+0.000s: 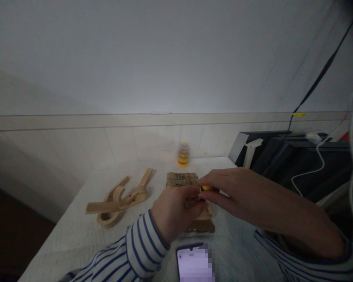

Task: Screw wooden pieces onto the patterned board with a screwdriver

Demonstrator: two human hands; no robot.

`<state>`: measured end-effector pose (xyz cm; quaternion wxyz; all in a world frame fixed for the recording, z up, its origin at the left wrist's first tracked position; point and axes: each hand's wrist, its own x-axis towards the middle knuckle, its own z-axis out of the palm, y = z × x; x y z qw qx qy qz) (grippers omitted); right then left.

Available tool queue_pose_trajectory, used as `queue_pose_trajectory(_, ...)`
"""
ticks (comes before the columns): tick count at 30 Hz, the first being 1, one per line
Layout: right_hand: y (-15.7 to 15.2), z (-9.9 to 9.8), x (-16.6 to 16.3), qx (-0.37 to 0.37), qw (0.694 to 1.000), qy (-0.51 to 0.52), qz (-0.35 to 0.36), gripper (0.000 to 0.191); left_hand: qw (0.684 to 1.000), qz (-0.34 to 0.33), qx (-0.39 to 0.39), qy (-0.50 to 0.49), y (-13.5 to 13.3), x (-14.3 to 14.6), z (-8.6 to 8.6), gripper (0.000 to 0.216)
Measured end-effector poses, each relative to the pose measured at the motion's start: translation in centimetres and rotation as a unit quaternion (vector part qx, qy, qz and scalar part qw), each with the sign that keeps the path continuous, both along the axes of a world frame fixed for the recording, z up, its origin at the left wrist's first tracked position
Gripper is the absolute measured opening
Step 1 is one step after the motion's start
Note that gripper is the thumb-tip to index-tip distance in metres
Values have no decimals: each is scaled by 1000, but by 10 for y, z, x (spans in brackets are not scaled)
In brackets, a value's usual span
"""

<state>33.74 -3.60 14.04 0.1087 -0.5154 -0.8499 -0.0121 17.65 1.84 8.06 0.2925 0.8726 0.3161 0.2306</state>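
My left hand is closed around a small dark brown piece held over the white table. My right hand meets it from the right, fingers pinched on a small yellow-topped tool pressed against that piece. Both hands hover above flat brown wooden parts lying on the table. Just behind the hands lies a brown sheet of cut parts.
A wooden assembly of curved and straight pieces lies at the left. A yellow bit holder with a clear cap stands near the wall. A lit phone lies at the near edge. Dark furniture and cables fill the right.
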Motion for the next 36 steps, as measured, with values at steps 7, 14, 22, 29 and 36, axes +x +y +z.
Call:
queue_pose_trajectory(7,-1,3,-1,8,1000,16,-3,16,999,47,6,-4,-2,0,-1,19)
queue_pose_trajectory(14,-2,4,1,2,1000,26,18,16,999,39,27,-15,-5,-2,1,18)
queue_pose_trajectory(22,-1,2,0,-8,1000,8,11,15,999,8,18,-30,-4,-2,5,17)
queue_pose_trajectory(29,-1,0,3,10,1000,-1,2,13,999,-27,-2,-33,-3,-3,5,20)
queue_pose_trajectory(36,-2,-1,3,0,1000,-1,-21,13,998,-48,-19,-20,1,-4,6,21)
